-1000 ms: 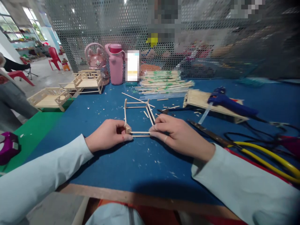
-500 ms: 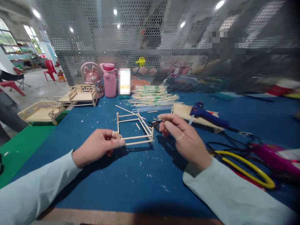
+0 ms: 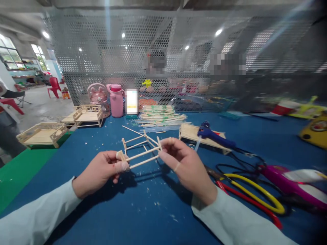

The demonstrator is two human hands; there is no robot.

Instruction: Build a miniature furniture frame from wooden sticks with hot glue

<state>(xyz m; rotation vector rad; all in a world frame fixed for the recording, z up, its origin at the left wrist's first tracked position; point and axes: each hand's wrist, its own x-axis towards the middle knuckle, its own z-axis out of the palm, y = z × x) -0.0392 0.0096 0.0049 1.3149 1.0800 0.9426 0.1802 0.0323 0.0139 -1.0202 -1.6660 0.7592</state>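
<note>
A small box-shaped frame of thin wooden sticks (image 3: 144, 162) is held between my two hands, tilted a little above the blue table. My left hand (image 3: 103, 169) pinches its near left corner between thumb and fingers. At the near right corner, my right hand (image 3: 185, 163) grips an upright stick, with thumb and index finger closed on it. White wrappings cover some of my fingertips. Just behind the frame lies a loose stick (image 3: 131, 130). The far legs of the frame are partly in view; the gripped corners are hidden by my fingers.
Finished miniature wooden beds (image 3: 42, 134) stand at the left. Bundled sticks (image 3: 159, 114) lie at the back near a pink bottle (image 3: 117, 102). To the right, a blue glue gun (image 3: 216, 136) rests on a wooden panel (image 3: 189, 132), by yellow-and-red-handled pliers (image 3: 255, 189).
My right hand has come left and closed on the frame's near right corner. The frame's near side is now lifted and tilted. The view has shifted slightly.
</note>
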